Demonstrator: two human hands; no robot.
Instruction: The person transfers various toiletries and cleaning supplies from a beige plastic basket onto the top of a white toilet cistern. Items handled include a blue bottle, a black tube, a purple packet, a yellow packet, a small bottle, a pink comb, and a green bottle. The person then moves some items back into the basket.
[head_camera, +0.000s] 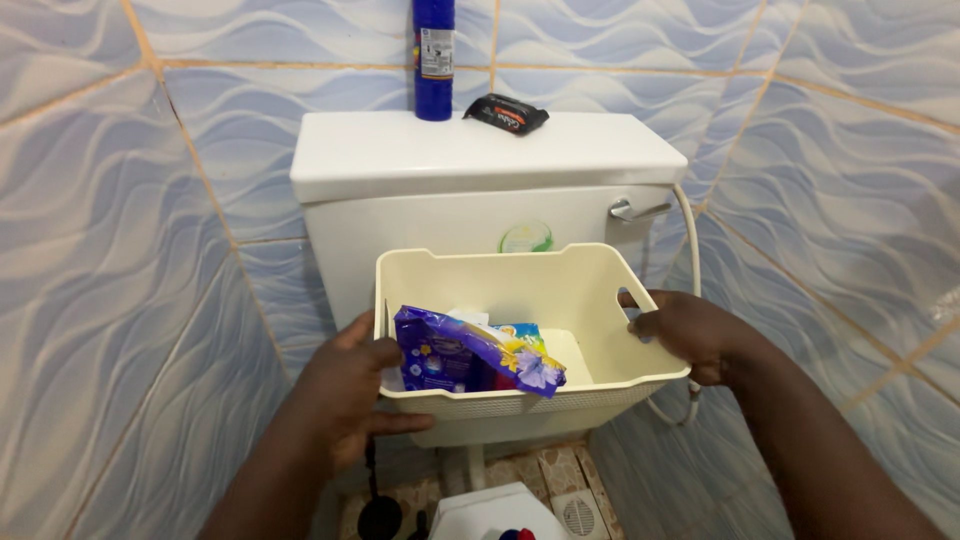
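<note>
I hold a cream plastic basket (600, 275) up in front of a white toilet cistern (440, 225). My left hand (345, 395) grips its left side, thumb over the rim. My right hand (690, 330) grips the right side at the cut-out handle. Inside the basket lies a purple packet with flower print (470, 355), leaning against the left wall, with another colourful packet behind it.
On the cistern lid (480, 150) stand a blue bottle (434, 60) and a small black packet (506, 114). A chrome flush lever (636, 210) sits at the cistern's right. Blue wavy wall tiles surround it. A floor drain (578, 515) and a white object lie below.
</note>
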